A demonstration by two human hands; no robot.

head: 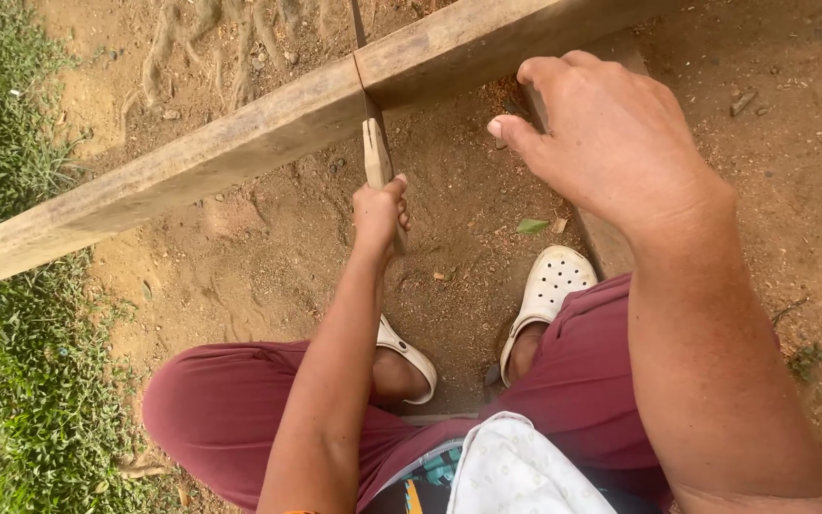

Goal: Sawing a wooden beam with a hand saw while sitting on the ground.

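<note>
Looking straight down here: the left hand [380, 211] is wrapped tight around the pale wooden handle of a handsaw [374, 157], fingers curled shut on it. The saw's thin dark blade runs up through a cut in the long weathered wooden plank [240, 143], which lies slanted across the sandy dirt ground [268, 257]. The cut sits about mid-plank, right above the handle. The right hand [601, 143] is spread with fingers bent, pressing down on a second short wooden board [611, 243] that passes under the plank, thumb sticking out to the left. Both feet are in white perforated clogs [549, 295], knees in maroon trousers [230, 409] either side of the left arm. A small green leaf [531, 226] lies near the right-hand clog, and grass [11, 381] edges the left side
</note>
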